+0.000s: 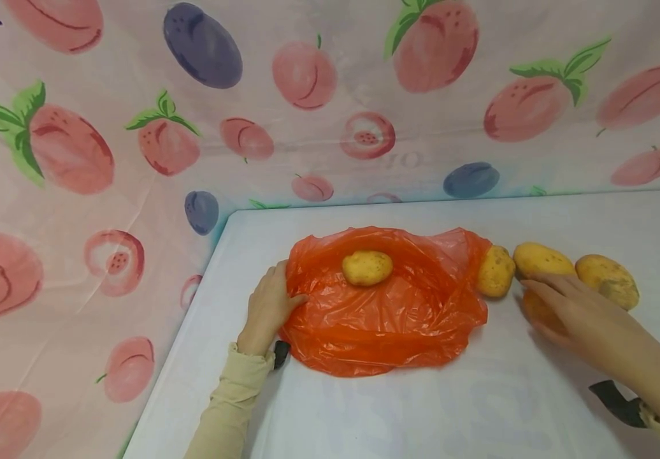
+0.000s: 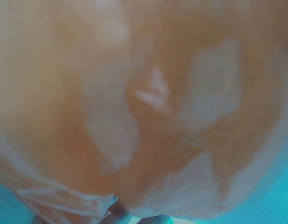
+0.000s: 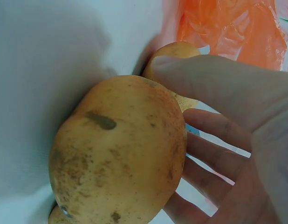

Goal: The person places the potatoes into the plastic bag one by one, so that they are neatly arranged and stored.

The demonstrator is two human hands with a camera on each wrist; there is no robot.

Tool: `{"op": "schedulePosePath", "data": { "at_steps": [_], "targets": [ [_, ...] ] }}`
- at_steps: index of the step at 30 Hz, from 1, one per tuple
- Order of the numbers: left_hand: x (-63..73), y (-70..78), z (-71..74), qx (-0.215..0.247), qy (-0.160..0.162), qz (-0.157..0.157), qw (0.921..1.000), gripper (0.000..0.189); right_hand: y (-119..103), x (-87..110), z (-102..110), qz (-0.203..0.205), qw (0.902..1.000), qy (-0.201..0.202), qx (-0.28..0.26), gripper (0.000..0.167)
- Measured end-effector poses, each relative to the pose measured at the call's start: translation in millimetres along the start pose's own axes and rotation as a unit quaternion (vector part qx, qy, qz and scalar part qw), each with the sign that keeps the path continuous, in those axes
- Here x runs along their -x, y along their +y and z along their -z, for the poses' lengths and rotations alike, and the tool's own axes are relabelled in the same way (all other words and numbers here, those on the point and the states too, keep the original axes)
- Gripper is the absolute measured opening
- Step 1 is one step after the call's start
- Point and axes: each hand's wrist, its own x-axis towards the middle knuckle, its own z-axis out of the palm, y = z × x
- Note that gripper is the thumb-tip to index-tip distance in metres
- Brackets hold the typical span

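Potato (image 1: 538, 313), half covered, at three o'clock from the orange bag (image 1: 364, 322), and the right grip (image 1: 582, 315) is right over it, fingers spread, thumb apart, not closed on anything! Thumb and fingertips want opposite flanks here, I'd say, squeezing across the middle before any lift; smooth skin like that could roll. Tight company, too: one neighbour potato (image 1: 542, 257) at eleven o'clock from the grip, another potato (image 1: 609, 280) near one, so straight up looks the safest way out.

Over at nine, the left grip (image 1: 267, 306) is at the bag's edge, thumb over the film; whether the fingers pinch it, I can't tell. A firm hold there should keep thin plastic from sliding. Near the bag's twelve, a lone potato (image 1: 367, 268) lies on the film.

Now the room! A further potato (image 1: 496, 274) crowds the bag's edge between two and three, so any crossing looks cleaner above it or on its six o'clock side. Bare tabletop (image 1: 399, 417) spreads toward six. Tighter at twelve, where the far edge meets the patterned cloth (image 1: 284, 166), and at nine, with the left edge near the left grip.
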Motion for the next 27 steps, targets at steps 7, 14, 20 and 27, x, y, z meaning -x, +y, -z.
{"op": "schedulePosePath", "data": {
  "at_steps": [7, 14, 20, 27],
  "targets": [
    [-0.2, -0.1, -0.2, 0.000, 0.002, 0.000, 1.0000, 0.076, 1.5, 1.1, -2.0, 0.011, 0.9999, -0.001, -0.005, 0.064],
    [0.5, -0.6, -0.6, 0.004, 0.005, -0.007, 1.0000, 0.074, 0.6, 1.2, -1.9, 0.012, 0.9999, 0.006, -0.006, 0.055],
    [0.7, -0.5, -0.6, 0.002, 0.007, -0.008, 0.9999, 0.074, 1.2, -1.7, -0.2, 0.004, 0.9999, -0.008, -0.007, 0.053],
    [1.1, 0.0, -1.3, 0.003, 0.009, -0.006, 0.9999, 0.074, 2.1, -2.2, 1.2, 0.007, 0.9999, -0.004, -0.014, 0.047]
  ]
}}
